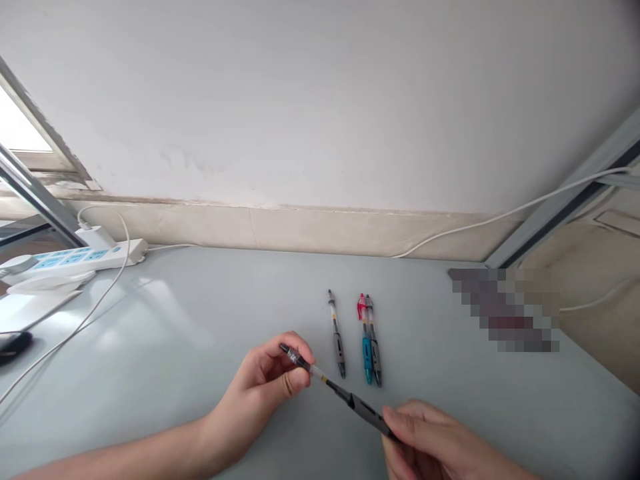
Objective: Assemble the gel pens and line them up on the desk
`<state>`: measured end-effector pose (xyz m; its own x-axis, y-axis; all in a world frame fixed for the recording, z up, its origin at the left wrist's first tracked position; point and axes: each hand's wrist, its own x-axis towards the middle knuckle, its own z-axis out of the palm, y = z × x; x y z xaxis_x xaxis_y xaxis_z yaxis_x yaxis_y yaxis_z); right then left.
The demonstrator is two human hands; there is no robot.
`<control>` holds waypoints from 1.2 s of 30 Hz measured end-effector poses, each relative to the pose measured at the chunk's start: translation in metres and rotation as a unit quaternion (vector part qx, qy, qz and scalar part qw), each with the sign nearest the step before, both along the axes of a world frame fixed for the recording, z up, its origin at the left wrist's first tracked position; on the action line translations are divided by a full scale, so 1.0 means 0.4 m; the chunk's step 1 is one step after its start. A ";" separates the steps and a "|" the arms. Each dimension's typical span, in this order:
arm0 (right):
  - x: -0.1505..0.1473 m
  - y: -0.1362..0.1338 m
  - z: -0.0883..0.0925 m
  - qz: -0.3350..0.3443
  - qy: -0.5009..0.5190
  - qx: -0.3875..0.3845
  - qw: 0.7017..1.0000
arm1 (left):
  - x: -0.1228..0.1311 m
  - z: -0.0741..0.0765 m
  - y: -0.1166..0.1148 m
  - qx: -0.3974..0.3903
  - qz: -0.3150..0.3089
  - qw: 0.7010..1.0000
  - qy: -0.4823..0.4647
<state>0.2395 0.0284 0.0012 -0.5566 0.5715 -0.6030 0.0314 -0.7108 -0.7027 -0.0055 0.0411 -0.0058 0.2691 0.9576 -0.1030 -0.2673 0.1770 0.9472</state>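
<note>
My left hand (273, 380) pinches the clear upper end of a black and grey pen (343, 393) between thumb and fingers. The grey grip end of the same pen is held by my right hand (430, 437), whose lower fingers are partly cut off by the frame. The pen slants down to the right. Beyond it on the table lie a grey-grip pen (337, 337) by itself and, side by side to its right, a pen with a red top and teal grip (367, 343) and another grey-grip pen (374, 347).
A white power strip (100, 256) with plugs and a loose white cable (107, 287) occupies the grey table's (200, 320) left side. A black object (14, 347) sits at the left edge. Blurred out, a dark item (500, 313) lies at the right. The wall (320, 113) rises behind.
</note>
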 end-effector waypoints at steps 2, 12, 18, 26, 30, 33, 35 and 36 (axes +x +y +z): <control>0.001 -0.002 -0.001 -0.013 0.023 -0.032 0.999 | 0.002 0.003 0.002 0.002 0.003 1.000 -0.009; -0.014 0.000 -0.025 -0.036 0.102 -0.061 0.992 | 0.015 -0.001 0.002 -0.039 0.021 0.997 -0.065; -0.018 0.002 -0.009 0.010 0.021 0.063 0.998 | 0.033 0.016 0.005 0.006 -0.011 0.996 -0.091; -0.014 0.004 0.053 0.055 -0.185 0.352 0.916 | 0.025 0.012 0.032 0.025 -0.008 1.000 -0.012; -0.019 0.007 0.046 0.094 -0.179 0.357 0.912 | 0.031 0.007 0.036 0.055 -0.004 0.998 0.012; -0.017 0.003 0.040 0.089 -0.182 0.350 0.914 | 0.033 0.004 0.036 0.079 -0.006 0.997 0.027; -0.017 0.001 0.042 0.091 -0.179 0.344 0.917 | 0.032 0.003 0.037 0.076 -0.010 0.996 0.040; -0.018 0.000 0.044 0.089 -0.179 0.344 0.918 | 0.032 0.003 0.038 0.072 -0.011 0.996 0.043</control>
<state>0.2322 0.0286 0.0186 -0.5150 0.8046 -0.2955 0.4193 -0.0642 -0.9056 0.0073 0.0562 -0.0047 0.2863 0.9581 0.0124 -0.1816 0.0416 0.9825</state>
